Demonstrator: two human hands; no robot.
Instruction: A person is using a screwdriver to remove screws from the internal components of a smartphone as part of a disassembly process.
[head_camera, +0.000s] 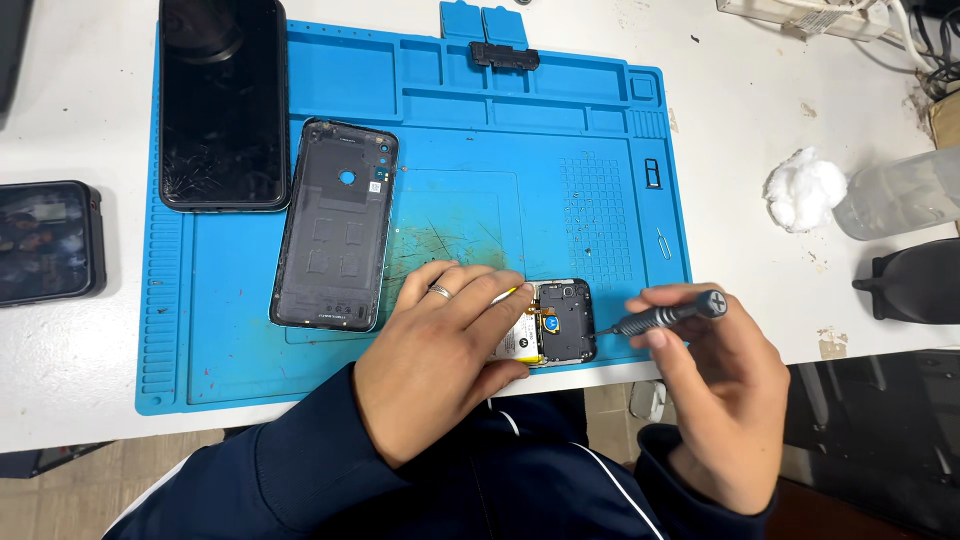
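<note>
Two bare hands work at the near edge of a blue silicone repair mat (560, 200) on a white worktop (740, 130). The left hand (440, 360) lies flat over an opened dark smartphone body (562, 322) — fingers pressed together on it, a ring on one finger — so only its camera end and part of its battery show. The right hand (725, 400) pinches a slim black-handled screwdriver (665, 315) between thumb and fingers, its tip touching the phone's right edge. Farther up the mat lie a detached dark grey back cover (337, 225) and a black phone with a cracked glass screen (222, 100). A wad of white cotton (803, 188) sits off the mat, to the right.
</note>
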